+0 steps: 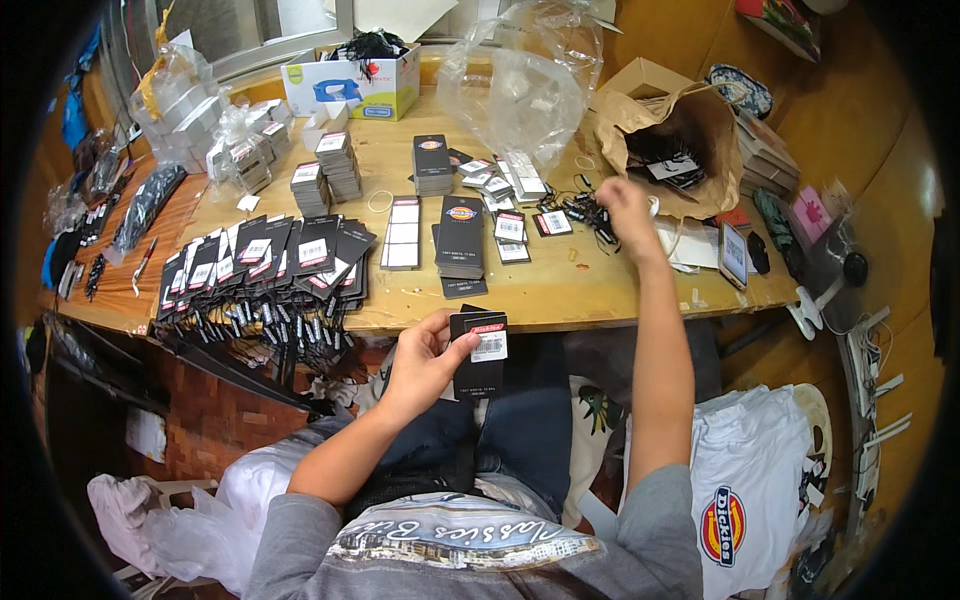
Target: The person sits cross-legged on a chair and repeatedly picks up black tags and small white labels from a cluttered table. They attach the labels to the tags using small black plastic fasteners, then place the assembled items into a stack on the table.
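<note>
My left hand [428, 352] pinches black hang tags [478, 372] over my lap, thumb on the front. A smaller tag with a white barcode label lies on top of the longer one. My right hand [628, 212] is over the right part of the table, fingers curled in, beside a heap of black tag strings [583, 208]; what it holds, if anything, is hidden. Between the hands stand a stack of long black tags [461, 240], a stack of white-labelled tags [402, 232] and several small barcode tags [510, 228].
Strung black tags [265, 255] are piled at the table's left front edge. Behind are short tag stacks [338, 165], a box [352, 85] and a clear plastic bag [520, 80]. To the right are an open paper bag [700, 130] and a phone [733, 255]. A white shirt [765, 480] lies below.
</note>
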The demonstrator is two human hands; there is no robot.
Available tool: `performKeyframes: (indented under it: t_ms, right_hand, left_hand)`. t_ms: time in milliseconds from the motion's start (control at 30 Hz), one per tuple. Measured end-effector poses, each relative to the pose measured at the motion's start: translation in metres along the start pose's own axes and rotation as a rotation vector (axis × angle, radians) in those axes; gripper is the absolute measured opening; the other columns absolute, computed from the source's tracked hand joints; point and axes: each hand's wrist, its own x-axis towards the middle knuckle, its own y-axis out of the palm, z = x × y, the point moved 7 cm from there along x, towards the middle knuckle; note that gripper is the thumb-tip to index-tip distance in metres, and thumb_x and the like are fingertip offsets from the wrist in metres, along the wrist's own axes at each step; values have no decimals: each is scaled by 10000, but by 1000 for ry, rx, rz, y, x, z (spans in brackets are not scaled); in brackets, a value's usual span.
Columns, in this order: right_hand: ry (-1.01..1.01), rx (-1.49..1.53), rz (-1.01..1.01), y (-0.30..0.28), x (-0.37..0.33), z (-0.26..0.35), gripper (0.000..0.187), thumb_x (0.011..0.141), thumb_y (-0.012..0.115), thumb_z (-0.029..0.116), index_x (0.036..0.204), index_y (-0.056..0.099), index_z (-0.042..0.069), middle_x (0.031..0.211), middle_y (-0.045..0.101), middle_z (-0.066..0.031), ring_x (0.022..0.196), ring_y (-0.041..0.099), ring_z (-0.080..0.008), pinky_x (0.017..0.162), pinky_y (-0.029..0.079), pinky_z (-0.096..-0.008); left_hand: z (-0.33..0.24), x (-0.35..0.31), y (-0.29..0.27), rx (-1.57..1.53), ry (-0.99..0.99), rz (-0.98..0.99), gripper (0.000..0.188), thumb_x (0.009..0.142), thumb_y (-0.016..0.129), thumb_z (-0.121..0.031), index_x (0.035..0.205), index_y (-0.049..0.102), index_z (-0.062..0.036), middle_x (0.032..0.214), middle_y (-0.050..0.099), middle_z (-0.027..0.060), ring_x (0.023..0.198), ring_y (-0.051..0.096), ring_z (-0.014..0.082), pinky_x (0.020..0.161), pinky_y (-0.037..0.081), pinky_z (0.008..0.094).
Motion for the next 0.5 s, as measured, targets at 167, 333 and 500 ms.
performKeyframes:
  t_ms: [167,333,500]
  right_hand:
    - [98,607,48,-27,23,51,87,838,446,99,829,485,22,664,547,-48,580,524,-104,577,423,-202]
    - [28,663,163,-28,22,82,82,806,502,77,851,472,15,650,541,-55,585,525,-116,582,443,-215]
    - [-12,787,303,-12,2,112,133,794,518,71,894,453,10,674,553,-71,607,534,-131,611,456,-243]
  left_hand:
    - [0,1,0,-32,-14,7,210,785,528,-39,971,494,51,870,583,74,778,538,85,705,429,211]
    - [-13,8,1,-119,-21,52,250,794,530,-84,1003,496,48,899,579,81,806,537,102,738,422,223]
    - [-41,35,20,-63,4,197,273,785,529,-85,1027,504,40,912,576,65,809,526,90,750,414,225]
